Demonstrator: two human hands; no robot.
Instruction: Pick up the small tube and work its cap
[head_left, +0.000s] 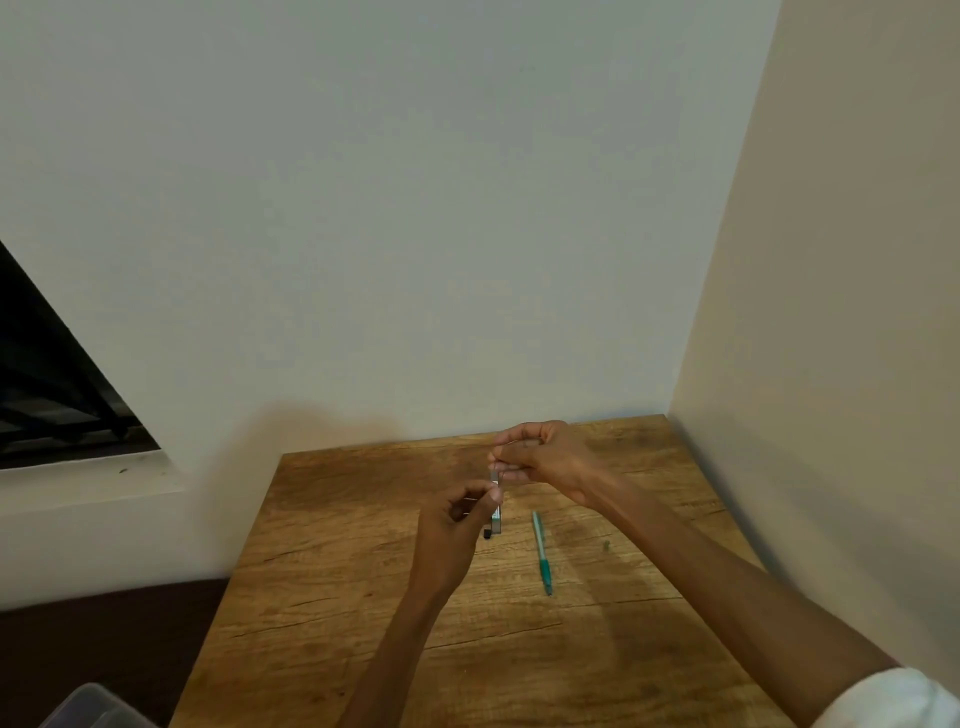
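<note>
Above the middle of the wooden table (363, 597), both hands are working on one small thing: a slim clear case (496, 506) with a black end, standing pretty much upright in the air. The left hand (452, 525) has its thumb and fingers curled round the lower part of the case, pinching it at the side. The right hand (545, 457) is just above, fingertips bunched together at the top end of the case, touching it or pinching something tiny there, honestly too blurry to tell which.

Just right of the hands, a green pen (541, 552) lies flat on the table, tip pointing back toward the person, not touching anything. Further right there's a tiny dark bit (606, 545) sitting on the wood, can't make out what it is. A white sleeve (893, 699) shows on the right arm at the bottom corner. The table is pushed into the corner of two pale walls, with a dark window (47, 384) off to the left and a clear plastic box (93, 706) at the bottom left edge.
</note>
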